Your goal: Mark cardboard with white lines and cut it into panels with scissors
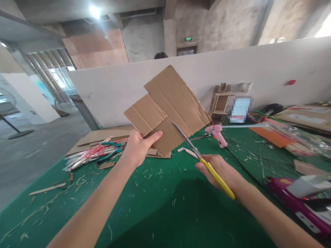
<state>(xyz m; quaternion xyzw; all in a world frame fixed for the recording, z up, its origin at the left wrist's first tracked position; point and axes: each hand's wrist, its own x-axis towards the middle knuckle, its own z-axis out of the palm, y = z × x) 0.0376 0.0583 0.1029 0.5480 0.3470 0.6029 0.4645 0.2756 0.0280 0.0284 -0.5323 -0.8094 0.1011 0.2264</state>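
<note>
My left hand [138, 146] grips a piece of brown corrugated cardboard [178, 100] by its lower left edge, thumb lying across the front. The cardboard is held up tilted above the table, with a slit running between a smaller flap on its left and the larger part. In my right hand [218, 168] are scissors [214, 177] with yellow handles. Their metal blades point up and to the left and meet the lower right part of the cardboard near the end of the slit. Part of the blades is hidden, so how far they are apart does not show.
On the green table [150, 206] lie wood shavings and scraps. Packaged sticks [90, 155] and teal-handled pliers [111, 151] are at left. A pink glue gun [218, 135] stands right, with its cord trailing toward a purple device [289, 196]. A small cardboard stand [219, 101] is behind.
</note>
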